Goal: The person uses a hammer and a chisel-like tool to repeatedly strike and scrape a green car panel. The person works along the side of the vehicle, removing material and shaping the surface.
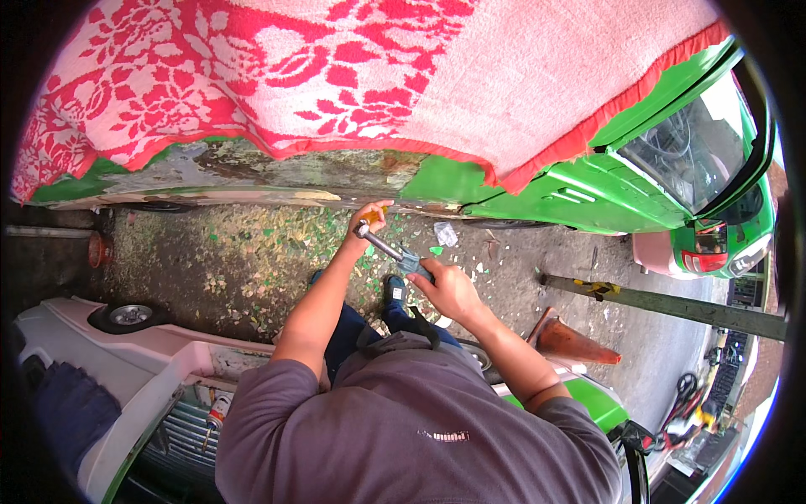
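My left hand (368, 223) is closed around a yellow-orange handled tool (374, 215), whose kind the fingers hide. In my right hand (454, 291) is a hammer (384, 244), gripped by its blue-grey handle. The metal shaft slants up and left, its head end close against my left hand; whether they touch I cannot tell. Just beyond my hands runs the lower side of a green car body (520, 201), its paint stripped to bare, patchy metal (315, 175) on the left. A red-and-white floral blanket (336, 76) drapes over the upper part.
Paint flakes (227, 260) litter the ground around my shoes. A clear plastic scrap (446, 234) lies near the car. To my right are an orange traffic cone (573, 338) and a long beam (672, 307). Behind me stands another vehicle (159, 344); a red pot (100, 250) sits far left.
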Available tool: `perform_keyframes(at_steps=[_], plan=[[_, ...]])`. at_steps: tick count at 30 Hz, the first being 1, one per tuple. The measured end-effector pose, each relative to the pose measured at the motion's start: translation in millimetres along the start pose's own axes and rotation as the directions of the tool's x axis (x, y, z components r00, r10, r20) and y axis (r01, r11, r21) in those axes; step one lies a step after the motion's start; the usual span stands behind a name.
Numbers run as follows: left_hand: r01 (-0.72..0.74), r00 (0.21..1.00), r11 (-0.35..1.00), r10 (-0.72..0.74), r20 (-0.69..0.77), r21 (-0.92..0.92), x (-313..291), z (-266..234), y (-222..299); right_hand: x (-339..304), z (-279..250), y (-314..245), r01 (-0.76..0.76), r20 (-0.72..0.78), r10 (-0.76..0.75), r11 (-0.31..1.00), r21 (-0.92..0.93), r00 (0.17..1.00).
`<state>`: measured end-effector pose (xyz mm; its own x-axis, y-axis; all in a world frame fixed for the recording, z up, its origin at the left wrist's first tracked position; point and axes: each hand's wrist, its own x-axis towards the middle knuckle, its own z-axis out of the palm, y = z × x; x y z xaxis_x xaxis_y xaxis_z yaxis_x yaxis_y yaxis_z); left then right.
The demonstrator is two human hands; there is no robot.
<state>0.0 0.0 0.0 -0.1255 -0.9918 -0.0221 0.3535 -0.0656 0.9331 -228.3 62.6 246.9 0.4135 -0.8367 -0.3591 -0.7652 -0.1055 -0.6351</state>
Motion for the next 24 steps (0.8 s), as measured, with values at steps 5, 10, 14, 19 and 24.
perform_keyframes(at_steps=[5,10,14,19,24], plan=[[0.039,0.981,0.999,-0.035,-0.190,0.017,-12,15,16,-2,3,1,-0.008,0.017,0.008,1.000,0.008,1.000],[-0.002,0.942,0.999,-0.010,-0.336,-0.036,-14,16,9,-1,5,-4,-0.002,0.009,0.002,1.000,0.026,1.000],[-0.109,0.879,0.987,0.152,-0.452,0.120,-6,19,8,-1,5,-1,0.002,0.013,-0.003,1.000,0.026,1.000],[-0.184,0.843,0.981,0.193,-0.503,0.067,3,24,8,-1,4,0,-0.008,0.025,0.007,0.999,0.039,1.000],[-0.088,0.852,0.987,0.144,-0.504,0.133,3,24,7,-3,1,0,-0.033,0.035,0.032,0.999,0.035,0.999]])
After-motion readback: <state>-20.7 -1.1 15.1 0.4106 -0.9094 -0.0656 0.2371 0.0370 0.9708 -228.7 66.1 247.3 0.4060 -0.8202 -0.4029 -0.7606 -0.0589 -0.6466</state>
